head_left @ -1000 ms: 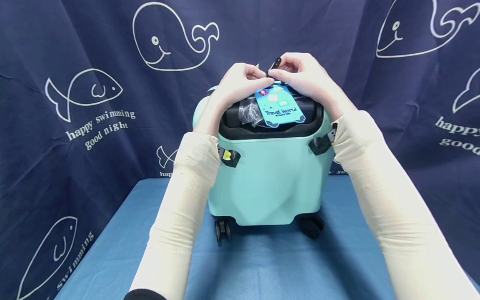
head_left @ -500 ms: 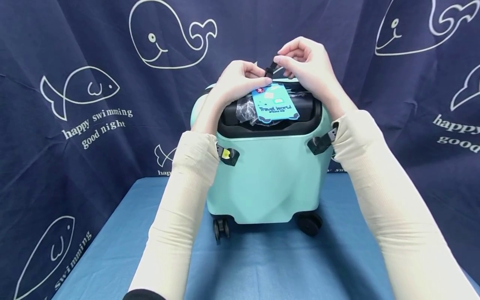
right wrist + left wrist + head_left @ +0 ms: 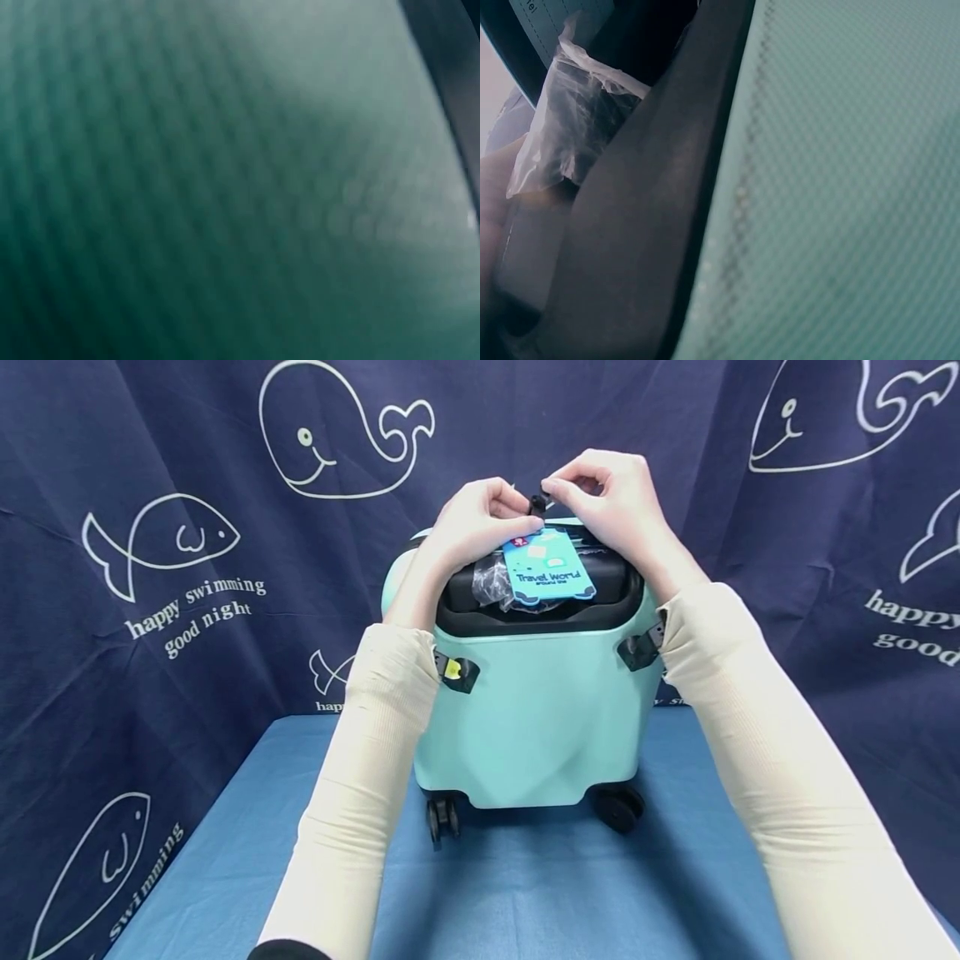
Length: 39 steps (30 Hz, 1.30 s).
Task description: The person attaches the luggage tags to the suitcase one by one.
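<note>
A mint-green suitcase (image 3: 532, 718) stands upright, with a black recessed top panel and handle. A blue luggage tag (image 3: 551, 567) printed "Travel World" lies over that handle, hanging from a black strap (image 3: 537, 506). My left hand (image 3: 483, 520) pinches the strap just above the tag, between thumb and fingers. On the other side, my right hand (image 3: 617, 497) pinches the strap's end, its thumb and index fingertips meeting close to the left fingertips. The left wrist view has the tag's edge (image 3: 544, 30) beside the black panel. Only the ribbed green shell (image 3: 187, 187) and a dark edge fill the right wrist view.
Crumpled clear plastic wrap (image 3: 491, 583) clings to the handle left of the tag. The suitcase's black wheels (image 3: 618, 810) rest on a blue cloth-covered table (image 3: 517, 893). Behind hangs a navy curtain (image 3: 480, 410) with white whale and fish drawings.
My right hand first drew the strap's end up and right, away from the left hand, then came back down toward it. The left hand stays at the strap; the tag shifted slightly.
</note>
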Each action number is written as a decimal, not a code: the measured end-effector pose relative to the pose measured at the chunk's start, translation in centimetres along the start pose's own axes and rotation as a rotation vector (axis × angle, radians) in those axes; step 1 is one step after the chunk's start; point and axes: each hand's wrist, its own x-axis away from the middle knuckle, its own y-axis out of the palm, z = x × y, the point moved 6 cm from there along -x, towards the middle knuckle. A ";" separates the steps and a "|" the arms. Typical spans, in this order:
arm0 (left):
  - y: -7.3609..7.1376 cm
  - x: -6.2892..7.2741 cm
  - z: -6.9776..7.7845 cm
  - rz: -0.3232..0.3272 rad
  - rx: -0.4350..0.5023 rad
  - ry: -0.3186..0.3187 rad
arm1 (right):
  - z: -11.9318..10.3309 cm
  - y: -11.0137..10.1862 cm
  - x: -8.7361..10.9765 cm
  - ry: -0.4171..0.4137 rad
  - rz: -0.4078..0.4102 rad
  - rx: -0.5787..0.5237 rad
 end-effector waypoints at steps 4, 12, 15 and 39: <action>0.0 0.0 0.0 -0.003 -0.003 0.003 | 0.1 0.2 0.0 0.017 -0.038 -0.027; 0.0 0.1 0.0 -0.010 -0.007 0.005 | 0.5 0.8 0.0 0.092 -0.144 -0.125; 0.0 0.1 0.1 -0.010 -0.013 0.013 | 0.6 1.0 0.0 0.119 -0.186 -0.169; 0.1 0.1 0.2 -0.054 0.031 0.029 | 2.1 1.8 0.0 0.327 -0.386 -0.427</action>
